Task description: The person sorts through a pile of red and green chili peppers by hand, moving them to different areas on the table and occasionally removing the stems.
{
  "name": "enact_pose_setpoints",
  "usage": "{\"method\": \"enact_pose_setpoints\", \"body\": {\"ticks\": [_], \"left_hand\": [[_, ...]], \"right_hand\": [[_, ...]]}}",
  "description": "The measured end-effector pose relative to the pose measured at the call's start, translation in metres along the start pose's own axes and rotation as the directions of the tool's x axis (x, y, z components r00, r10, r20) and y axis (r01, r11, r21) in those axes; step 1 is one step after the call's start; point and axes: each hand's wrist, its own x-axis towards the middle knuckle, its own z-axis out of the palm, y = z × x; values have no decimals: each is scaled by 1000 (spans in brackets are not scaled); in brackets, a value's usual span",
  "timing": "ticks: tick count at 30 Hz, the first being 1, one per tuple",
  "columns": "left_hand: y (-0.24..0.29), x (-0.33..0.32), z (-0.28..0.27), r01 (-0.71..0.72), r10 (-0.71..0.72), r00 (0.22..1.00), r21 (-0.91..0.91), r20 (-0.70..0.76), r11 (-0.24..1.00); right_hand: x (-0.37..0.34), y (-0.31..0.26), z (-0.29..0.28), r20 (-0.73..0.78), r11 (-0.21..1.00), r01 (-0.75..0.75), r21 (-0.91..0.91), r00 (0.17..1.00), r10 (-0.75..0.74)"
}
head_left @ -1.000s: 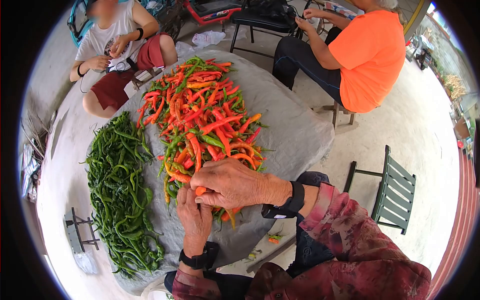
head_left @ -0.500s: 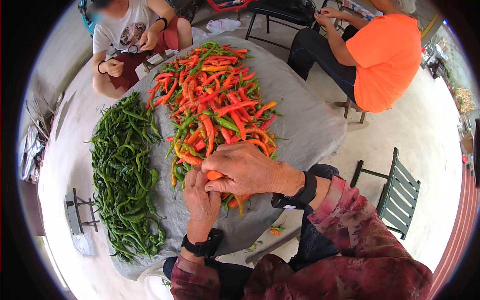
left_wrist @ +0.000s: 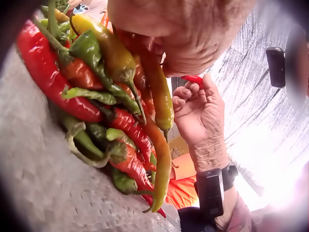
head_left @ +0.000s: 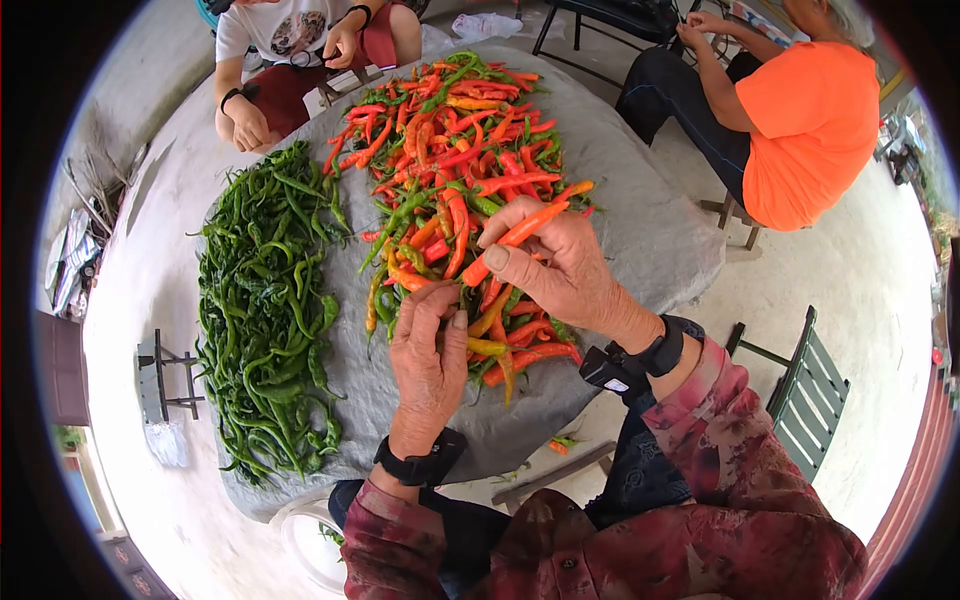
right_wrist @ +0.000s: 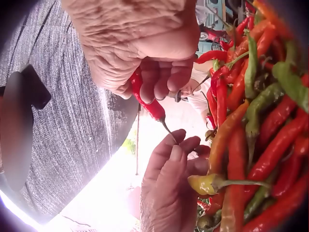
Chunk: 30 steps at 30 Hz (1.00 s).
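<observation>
My right hand (head_left: 572, 268) holds a red chili pepper (head_left: 515, 240) between thumb and fingers, just above the near side of the mixed red chili pile (head_left: 480, 185). Below and left of it, my left hand (head_left: 428, 362) has its thumb and fingertips at the pepper's stem end. The right wrist view shows the thin green stem (right_wrist: 168, 130) pinched between the left thumb (right_wrist: 176, 153) and a finger. In the left wrist view, orange, yellow and green peppers (left_wrist: 130, 121) lie close under the left hand (left_wrist: 188, 36).
A long heap of green chilies (head_left: 265, 310) lies left on the grey sheet (head_left: 640, 225) that covers the table. One person in a white shirt (head_left: 285, 35) and another in an orange shirt (head_left: 810, 130) sit across. A white bucket (head_left: 300, 545) stands at the near edge, a slatted chair (head_left: 812, 390) at right.
The pepper, mostly hidden in my right hand before, now shows along its length. The right fingers have loosened and moved up from the left hand. The whole scene has shifted as the head turned.
</observation>
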Motion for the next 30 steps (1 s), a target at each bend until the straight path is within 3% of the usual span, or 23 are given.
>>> {"method": "enact_pose_setpoints", "body": {"ticks": [1, 2, 6, 9, 10, 11, 12, 13, 14, 15, 16, 17, 19, 20, 21, 23, 27, 29, 30], "left_hand": [[4, 0, 0, 33, -33, 999, -27, -22, 999], [2, 0, -2, 37, -38, 999, -27, -24, 999], [-12, 0, -12, 30, -31, 997, -14, -67, 999], [-18, -1, -19, 27, -25, 995, 13, -98, 1000], [-18, -1, -20, 76, -79, 990, -33, -116, 997], [-18, -1, -22, 126, -136, 982, -80, -131, 989], [-17, 0, -23, 131, -141, 981, -83, -130, 988], [-17, 1, -24, 170, -187, 975, -142, -122, 975], [-18, 2, -24, 207, -232, 966, -200, -112, 958], [-19, 4, -24, 210, -236, 965, -203, -113, 956], [-20, 5, -24, 222, -245, 965, -199, -96, 954], [-21, 6, -23, 235, -254, 964, -192, -77, 953], [-23, 6, -20, 230, -247, 966, -185, -73, 956], [-24, 6, -18, 218, -234, 970, -179, -74, 959], [-25, 6, -18, 219, -235, 969, -181, -73, 959], [-25, 7, -16, 130, -136, 988, -78, -68, 988], [-20, 6, -15, 144, -149, 987, -94, -52, 985], [-19, 7, -17, 93, -94, 994, -19, -62, 995], [-17, 7, -17, 98, -100, 993, -22, -67, 995]], "right_hand": [[1, -1, -1, -12, 994, -82, 76, 996, 83], [1, 3, 1, -1, 977, -67, 204, 998, 68], [6, 0, -5, -40, 927, -193, 321, 975, 217], [9, 10, -12, -100, 895, -209, 394, 958, 268], [10, 12, -10, -200, 935, -149, 321, 955, 221], [10, 12, -10, -198, 935, -154, 319, 954, 224], [9, 9, -9, -291, 997, -80, 15, 953, 81], [9, 7, -9, -332, 955, -18, -297, 939, -85], [8, 7, -8, -329, 954, -21, -299, 941, -83], [8, 7, -8, -128, 906, 170, -389, 963, -236], [8, 7, -8, 86, 824, 366, -433, 927, -366], [7, 9, -5, 88, 825, 365, -431, 927, -364], [0, 12, 3, 312, 682, 412, -605, 910, -272], [-2, 12, 4, 382, 635, 378, -673, 914, -140], [-3, 10, 5, 382, 635, 377, -674, 914, -137], [-3, 7, 6, 405, 516, 346, -783, 914, 1], [-1, 6, 6, 458, 545, 359, -757, 887, 53], [5, 13, 1, 192, 665, 290, -688, 957, -218], [12, 16, -4, 57, 715, 293, -635, 941, -335]]}}
